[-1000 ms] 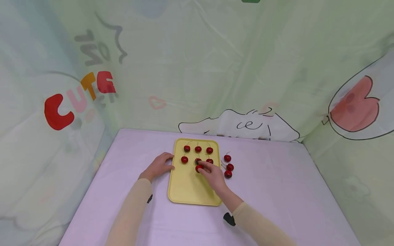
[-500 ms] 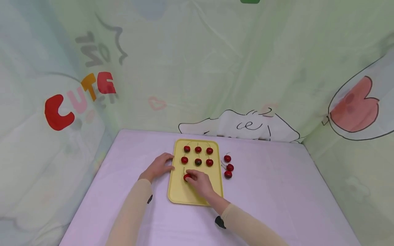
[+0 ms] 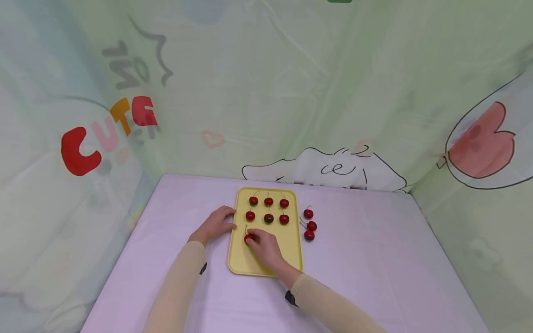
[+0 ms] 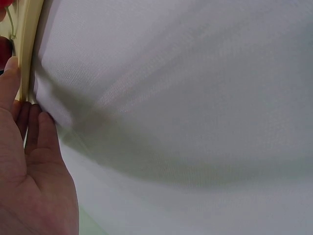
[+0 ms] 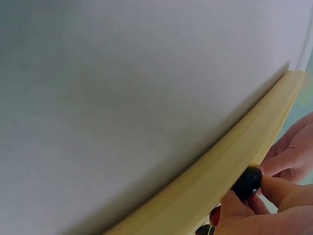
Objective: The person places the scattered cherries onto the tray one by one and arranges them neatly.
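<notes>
A yellow tray [image 3: 246, 264] lies on the table, bearing two rows of red cherries [image 3: 268, 218] with stems. My left hand [image 3: 214, 225] is at the tray's left edge; in the left wrist view, the rim [image 4: 29, 46] passes between its thumb and fingers. Low on the tray's left side, my right hand [image 3: 266, 248] pinches a cherry [image 3: 248, 238], stem pointing away, below the leftmost cherry [image 3: 250, 216] of the second row. The right wrist view catches the pinched cherry [image 5: 248, 182] looking dark between thumb and fingertips.
Three loose cherries [image 3: 309, 235] lie on the lilac tablecloth [image 3: 366, 259] just right of the tray. A printed curtain [image 3: 266, 92] stands behind the table and along both sides.
My right hand has carried the cherry left and toward me, from under the middle column to the left column, and shifted slightly further left lately. My left hand has stayed put.
</notes>
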{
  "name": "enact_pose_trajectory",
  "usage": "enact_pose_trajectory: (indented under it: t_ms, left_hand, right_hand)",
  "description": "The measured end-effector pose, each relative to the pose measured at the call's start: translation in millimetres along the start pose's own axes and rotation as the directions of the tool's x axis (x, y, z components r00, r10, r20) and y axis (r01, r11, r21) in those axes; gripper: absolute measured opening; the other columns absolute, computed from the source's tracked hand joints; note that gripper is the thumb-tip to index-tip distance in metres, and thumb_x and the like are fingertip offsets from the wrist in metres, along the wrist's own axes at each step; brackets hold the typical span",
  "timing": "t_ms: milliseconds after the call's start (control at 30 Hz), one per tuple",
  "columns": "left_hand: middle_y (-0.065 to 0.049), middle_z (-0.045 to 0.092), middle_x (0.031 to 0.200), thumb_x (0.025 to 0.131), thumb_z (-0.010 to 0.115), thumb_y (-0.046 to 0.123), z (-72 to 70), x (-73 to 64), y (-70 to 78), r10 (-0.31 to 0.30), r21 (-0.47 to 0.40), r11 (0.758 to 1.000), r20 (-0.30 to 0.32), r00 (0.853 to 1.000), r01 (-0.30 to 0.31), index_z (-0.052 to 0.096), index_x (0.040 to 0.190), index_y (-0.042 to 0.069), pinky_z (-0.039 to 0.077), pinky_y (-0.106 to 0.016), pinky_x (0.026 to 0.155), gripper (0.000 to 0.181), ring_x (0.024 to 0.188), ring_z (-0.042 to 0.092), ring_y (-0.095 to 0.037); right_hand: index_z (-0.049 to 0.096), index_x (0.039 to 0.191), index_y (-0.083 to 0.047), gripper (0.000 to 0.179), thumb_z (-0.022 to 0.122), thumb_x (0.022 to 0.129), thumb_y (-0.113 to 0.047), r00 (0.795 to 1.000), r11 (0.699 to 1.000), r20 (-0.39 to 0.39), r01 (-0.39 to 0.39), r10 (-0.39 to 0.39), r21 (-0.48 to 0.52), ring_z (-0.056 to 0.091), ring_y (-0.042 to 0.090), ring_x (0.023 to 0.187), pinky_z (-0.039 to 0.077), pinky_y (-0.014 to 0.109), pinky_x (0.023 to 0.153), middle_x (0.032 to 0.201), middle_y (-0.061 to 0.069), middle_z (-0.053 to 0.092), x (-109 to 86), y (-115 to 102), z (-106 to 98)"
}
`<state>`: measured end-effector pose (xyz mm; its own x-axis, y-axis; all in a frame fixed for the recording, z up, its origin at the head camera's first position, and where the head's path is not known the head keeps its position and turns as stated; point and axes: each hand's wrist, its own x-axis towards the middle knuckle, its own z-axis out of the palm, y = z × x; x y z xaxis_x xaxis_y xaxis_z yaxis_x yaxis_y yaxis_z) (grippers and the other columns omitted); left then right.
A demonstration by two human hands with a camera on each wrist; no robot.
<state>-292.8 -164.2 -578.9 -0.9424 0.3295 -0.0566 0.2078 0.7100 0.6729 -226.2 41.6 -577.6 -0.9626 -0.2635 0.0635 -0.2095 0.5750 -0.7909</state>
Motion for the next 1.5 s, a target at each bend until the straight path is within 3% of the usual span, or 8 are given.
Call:
enact_pose_trajectory:
  t_ms: [267,433,800,1067,1233,1500]
  left_hand:
    - [-0.013,0.053,0.136,0.09,0.072,0.017,0.6,0.9,-1.1,0.031,0.008,0.999,-0.014,0.999,-0.031,0.055,0.135,0.0,0.034,-0.041,0.114,0.051,0.131,0.046,-0.029]
    - [-0.013,0.053,0.137,0.09,0.072,0.019,1.2,2.3,-2.8,0.019,0.011,1.0,-0.009,1.0,-0.019,0.054,0.135,0.002,0.034,-0.041,0.114,0.052,0.131,0.046,-0.028]
    - [-0.011,0.053,0.137,0.09,0.072,0.02,2.4,1.8,-3.1,-0.01,-0.001,1.0,-0.007,1.0,0.01,0.054,0.136,0.003,0.034,-0.04,0.114,0.052,0.132,0.045,-0.027]
    - [-0.01,0.052,0.138,0.09,0.072,0.022,1.5,0.8,-1.2,-0.018,0.0,1.0,-0.003,1.0,0.018,0.054,0.136,0.004,0.034,-0.04,0.114,0.052,0.132,0.045,-0.027]
    - [-0.01,0.051,0.139,0.09,0.072,0.024,1.4,1.3,-2.3,-0.027,-0.005,1.0,-0.002,1.0,0.027,0.054,0.137,0.005,0.033,-0.04,0.115,0.053,0.133,0.044,-0.026]
    - [-0.009,0.051,0.14,0.09,0.072,0.025,1.9,2.0,-4.3,-0.039,-0.007,0.999,0.005,0.999,0.039,0.053,0.138,0.005,0.033,-0.04,0.115,0.054,0.134,0.044,-0.026]
  right_hand:
    - [0.068,0.12,-0.002,0.03,0.068,0.092,-0.014,1.0,1.0,-0.025,-0.004,0.003,-0.018,0.066,0.021,0.105,0.056,0.037,0.09,0.114,0.01,0.07,6.2,2.4,5.6]
    - [0.067,0.122,-0.002,0.033,0.068,0.093,-0.015,1.0,1.0,-0.023,-0.018,0.018,-0.009,0.065,0.02,0.107,0.055,0.036,0.091,0.116,0.01,0.069,7.3,2.1,6.6]
    - [0.064,0.127,-0.004,0.036,0.066,0.094,-0.019,0.994,0.989,-0.023,-0.108,0.111,0.098,0.061,0.025,0.117,0.052,0.036,0.096,0.126,0.01,0.065,-1.5,-3.5,-8.0]
    - [0.06,0.133,-0.006,0.04,0.064,0.096,-0.021,0.984,0.952,0.005,-0.175,0.179,0.25,0.056,0.028,0.123,0.052,0.034,0.096,0.134,0.013,0.059,-14.1,2.0,-38.0]
    - [0.061,0.132,-0.007,0.039,0.064,0.096,-0.021,0.971,0.928,-0.047,-0.208,0.233,0.31,0.06,0.025,0.118,0.053,0.032,0.094,0.133,0.012,0.061,-22.6,8.3,-63.3]
    - [0.057,0.136,-0.006,0.043,0.061,0.098,-0.023,0.932,0.912,-0.133,-0.29,0.338,0.289,0.056,0.027,0.124,0.048,0.038,0.102,0.136,0.013,0.058,-44.8,15.4,-102.7]
